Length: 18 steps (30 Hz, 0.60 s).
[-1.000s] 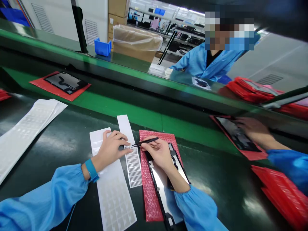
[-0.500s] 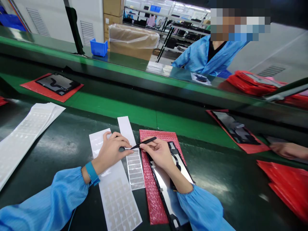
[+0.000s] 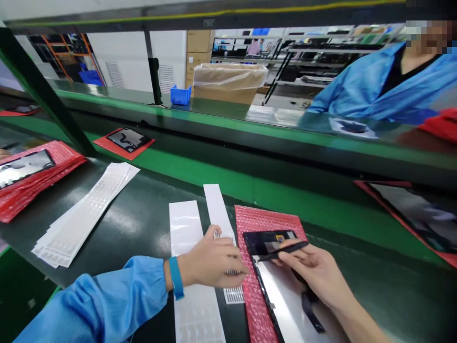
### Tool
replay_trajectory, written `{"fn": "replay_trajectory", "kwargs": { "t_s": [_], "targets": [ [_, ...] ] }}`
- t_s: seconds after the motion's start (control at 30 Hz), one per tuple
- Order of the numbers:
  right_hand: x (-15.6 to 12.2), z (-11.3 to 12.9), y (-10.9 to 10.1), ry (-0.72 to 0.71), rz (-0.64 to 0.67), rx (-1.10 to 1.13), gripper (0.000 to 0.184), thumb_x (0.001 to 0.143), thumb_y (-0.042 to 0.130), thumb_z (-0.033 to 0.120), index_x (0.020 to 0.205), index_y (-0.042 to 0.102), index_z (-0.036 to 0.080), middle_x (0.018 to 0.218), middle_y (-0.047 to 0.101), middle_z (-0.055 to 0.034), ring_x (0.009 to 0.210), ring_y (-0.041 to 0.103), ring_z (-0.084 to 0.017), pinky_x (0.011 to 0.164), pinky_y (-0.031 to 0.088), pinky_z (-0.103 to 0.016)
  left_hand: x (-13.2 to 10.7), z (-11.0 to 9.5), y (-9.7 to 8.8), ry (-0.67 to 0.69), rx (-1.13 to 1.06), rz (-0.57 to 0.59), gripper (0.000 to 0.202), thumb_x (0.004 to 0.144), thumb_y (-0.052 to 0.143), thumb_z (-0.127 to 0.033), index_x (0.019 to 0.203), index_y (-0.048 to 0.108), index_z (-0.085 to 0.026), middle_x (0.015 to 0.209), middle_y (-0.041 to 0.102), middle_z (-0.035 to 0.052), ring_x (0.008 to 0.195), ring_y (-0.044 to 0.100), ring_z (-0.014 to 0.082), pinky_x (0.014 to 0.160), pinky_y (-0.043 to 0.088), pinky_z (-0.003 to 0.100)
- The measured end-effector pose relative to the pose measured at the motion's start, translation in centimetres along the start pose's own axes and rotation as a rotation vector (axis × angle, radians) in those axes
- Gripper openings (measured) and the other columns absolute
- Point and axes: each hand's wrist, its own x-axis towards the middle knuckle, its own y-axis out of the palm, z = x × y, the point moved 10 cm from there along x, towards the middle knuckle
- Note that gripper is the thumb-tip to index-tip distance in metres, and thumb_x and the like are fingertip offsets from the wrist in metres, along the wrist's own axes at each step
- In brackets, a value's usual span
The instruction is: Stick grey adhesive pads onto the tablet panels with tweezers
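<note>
My left hand (image 3: 213, 262) lies on the narrow white sticker strip (image 3: 218, 214), fingers curled and pressing it down beside a wider white sheet (image 3: 185, 228). My right hand (image 3: 316, 271) pinches black tweezers (image 3: 282, 250), whose tips point left over the dark top end of a flat device panel (image 3: 271, 240). The panel rests on a red bubble-wrap mat (image 3: 255, 219) just right of the strip. Both sleeves are blue; a blue band sits on my left wrist.
A stack of white sticker sheets (image 3: 85, 214) lies at left, red mats with a panel (image 3: 28, 176) at far left. Another red mat with a panel (image 3: 128, 140) sits on the green belt. A co-worker in blue (image 3: 378, 85) is across; a panel on red (image 3: 417, 214) lies at right.
The view has tilted up and swung left. My right hand has moved the tweezers from the sticker strip rightward over the panel's top end. My left hand stays on the strip.
</note>
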Motion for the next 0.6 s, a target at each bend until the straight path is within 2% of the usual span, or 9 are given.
{"fn": "replay_trajectory", "kwargs": {
  "t_s": [0.1,0.17,0.3,0.6],
  "targets": [
    [-1.4,-0.3,-1.1,-0.016,-0.035,0.021,0.035,0.074,0.095,0.046,0.088,0.075,0.022,0.068,0.076,-0.0094,0.064,0.077,-0.028,0.064,0.067,-0.035,0.4,-3.2,1.9,0.121,0.005,0.021,0.023,0.104,0.052,-0.035,0.114,0.072,-0.029,0.087,0.07,-0.0023,0.087,0.06,0.016,0.096,0.028,0.046],
    [-1.9,-0.1,-1.2,-0.03,-0.058,0.032,0.037,0.072,0.095,0.047,0.087,0.074,0.021,0.067,0.075,-0.0074,0.062,0.076,-0.027,0.063,0.067,-0.035,0.6,-4.3,2.7,0.165,0.005,0.013,0.023,0.104,0.053,-0.033,0.119,0.07,-0.029,0.087,0.068,-0.002,0.087,0.059,0.0166,0.093,0.028,0.044],
    [-2.1,-0.1,-0.6,-0.034,-0.041,0.041,0.037,0.072,0.095,0.044,0.086,0.072,0.019,0.071,0.076,-0.0055,0.063,0.075,-0.023,0.064,0.066,-0.033,0.6,-4.7,3.3,0.188,0.004,0.0,0.021,0.101,0.056,-0.031,0.119,0.068,-0.028,0.087,0.067,-0.0019,0.087,0.058,0.0173,0.091,0.028,0.042],
    [-2.2,-0.1,0.2,-0.092,-0.01,0.013,0.028,0.079,0.092,0.036,0.089,0.073,0.018,0.075,0.077,-0.0051,0.064,0.073,-0.019,0.063,0.06,-0.026,0.4,-4.8,2.8,0.188,-0.023,-0.046,0.02,0.1,0.058,-0.03,0.115,0.07,-0.025,0.083,0.069,-0.003,0.085,0.058,0.0165,0.092,0.028,0.042]
  ]
}}
